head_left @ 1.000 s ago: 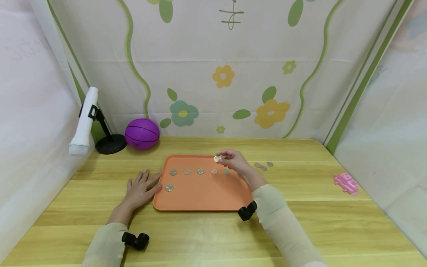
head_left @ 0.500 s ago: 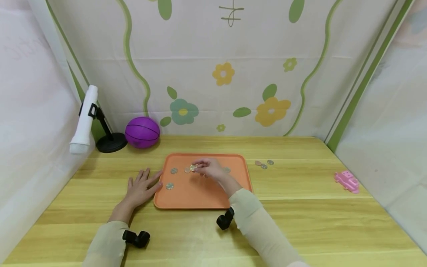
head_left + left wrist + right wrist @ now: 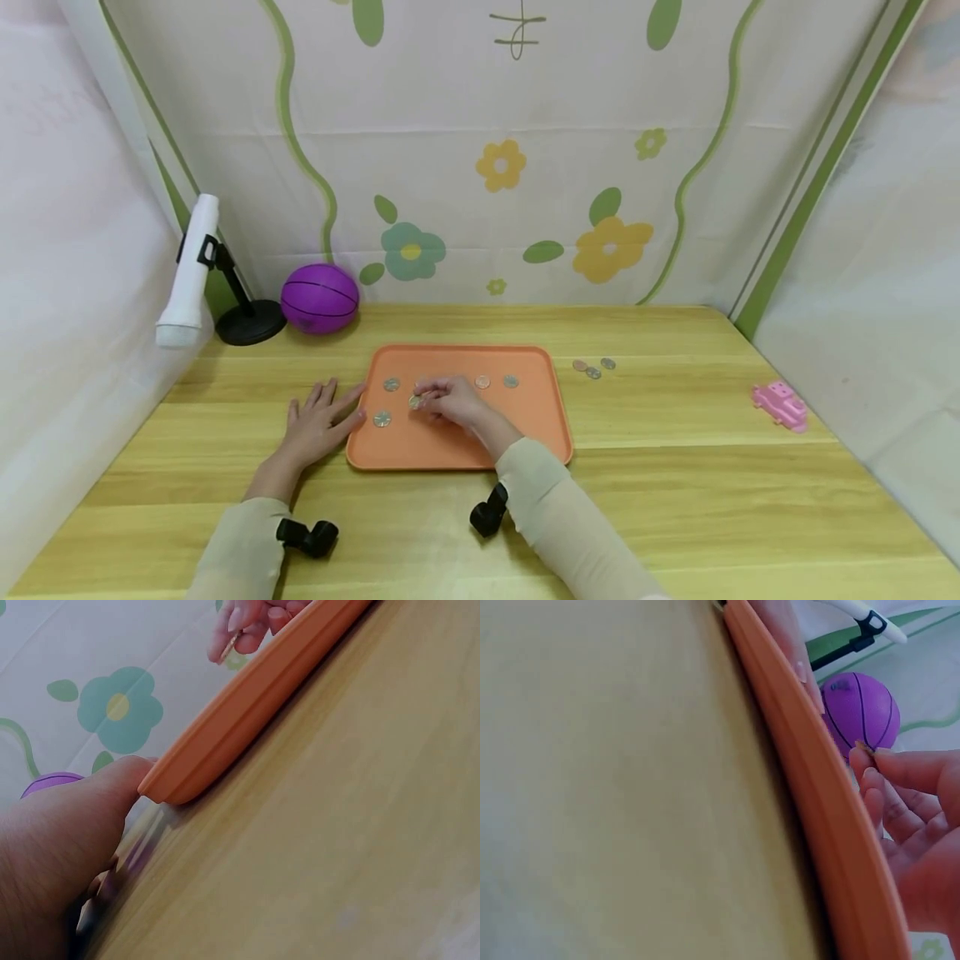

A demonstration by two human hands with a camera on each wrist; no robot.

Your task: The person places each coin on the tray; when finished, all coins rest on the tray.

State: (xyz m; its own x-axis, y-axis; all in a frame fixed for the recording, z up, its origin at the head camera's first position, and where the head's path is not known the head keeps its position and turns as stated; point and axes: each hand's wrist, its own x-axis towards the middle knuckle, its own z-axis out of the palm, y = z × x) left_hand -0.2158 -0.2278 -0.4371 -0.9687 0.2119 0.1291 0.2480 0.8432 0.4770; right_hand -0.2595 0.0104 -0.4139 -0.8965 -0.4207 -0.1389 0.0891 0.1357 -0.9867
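An orange tray (image 3: 465, 358) lies on the wooden table. Over its left half, my right hand (image 3: 456, 402) pinches a coin (image 3: 415, 402) between thumb and fingertips; the right wrist view shows that coin (image 3: 866, 748) edge-on. At the tray's left edge my left hand (image 3: 313, 427) rests with fingers spread, its thumb and index finger touching the rim. On the tray a coin (image 3: 392, 384) lies at the upper left, with another coin (image 3: 382, 418) below it. Farther right in the upper row are a copper coin (image 3: 482, 382) and a silver coin (image 3: 511, 381). My right hand covers part of that row.
Right of the tray, a few coins (image 3: 593, 373) lie on the table (image 3: 675, 500). A pink toy car (image 3: 780, 407) sits near the right edge. At the back left stand a purple ball (image 3: 320, 299) and a white microphone-like cylinder (image 3: 191, 271) on a black stand (image 3: 250, 322).
My right hand has carried the coin from the tray's upper right leftward and then down toward the near side, uncovering coins in the upper row. My left hand has stayed in place.
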